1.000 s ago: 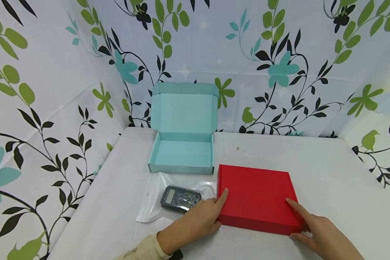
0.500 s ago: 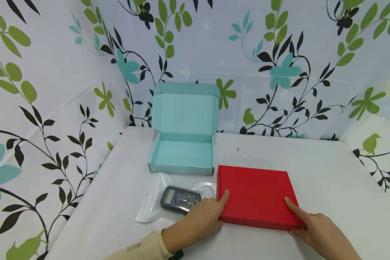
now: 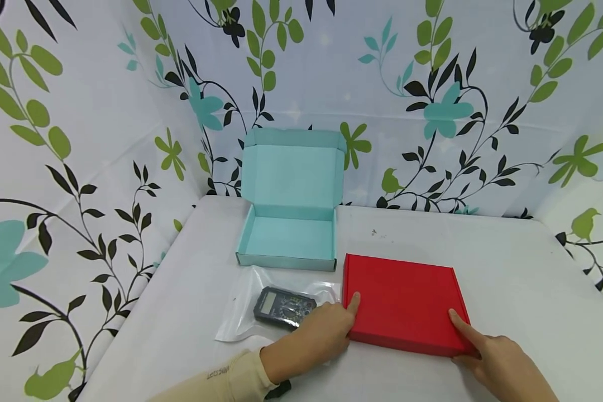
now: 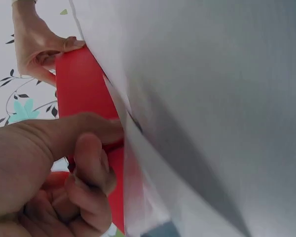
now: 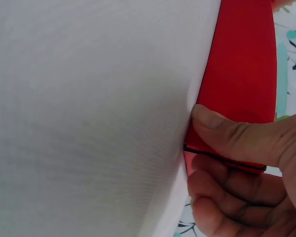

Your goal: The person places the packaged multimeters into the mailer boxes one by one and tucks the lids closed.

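Box (image 3: 404,304), flat, red and rectangular

This looks like a makeshift, screened-off work corner: cloth (image 3: 316,72) with a leaf, flower and bird pattern (fold creases showing) closes in the back and both sides, and a plain white cover (image 5: 89,98) lies over the bench (image 3: 497,257). Whether a home, a studio or an office lies beyond, the hanging cloth hides.
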